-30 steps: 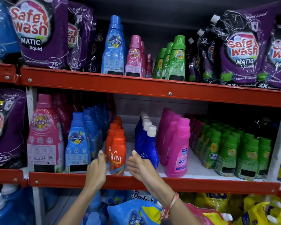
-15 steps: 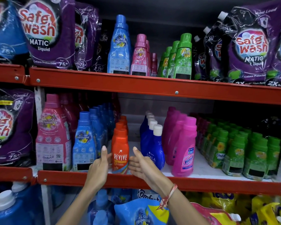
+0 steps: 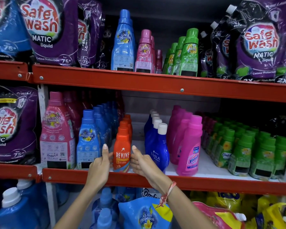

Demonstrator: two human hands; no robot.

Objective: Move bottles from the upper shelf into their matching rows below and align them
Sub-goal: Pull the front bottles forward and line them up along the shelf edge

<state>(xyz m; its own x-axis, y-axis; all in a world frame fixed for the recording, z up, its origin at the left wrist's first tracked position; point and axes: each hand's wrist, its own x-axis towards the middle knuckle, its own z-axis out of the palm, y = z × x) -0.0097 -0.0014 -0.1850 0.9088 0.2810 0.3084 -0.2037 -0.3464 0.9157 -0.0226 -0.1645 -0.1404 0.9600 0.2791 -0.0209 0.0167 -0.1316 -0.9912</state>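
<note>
An orange Revive bottle (image 3: 122, 151) stands upright at the front of its row on the lower shelf (image 3: 155, 180). My left hand (image 3: 101, 162) rests flat against its left side and my right hand (image 3: 141, 162) against its right side, fingers extended. On the upper shelf (image 3: 139, 81) stand a tall blue bottle (image 3: 123, 43), pink bottles (image 3: 144, 53) and green bottles (image 3: 189, 53). Below are matching rows: large pink (image 3: 57, 134), blue (image 3: 88, 141), dark blue Ujala (image 3: 158, 149), pink Vanish (image 3: 189, 149) and small green bottles (image 3: 241, 151).
Purple Safewash pouches (image 3: 49, 30) fill the upper shelf's left side, and further purple Safewash pouches (image 3: 257, 42) fill its right side. Another pouch (image 3: 5, 126) hangs at the lower left. Under the lower shelf are blue jugs (image 3: 15, 210) and refill pouches (image 3: 145, 214). A white upright post (image 3: 43, 103) divides the bays.
The view has shifted so the shelves sit further right. Both hands have closed in from the shelf edge onto the sides of the front orange bottle.
</note>
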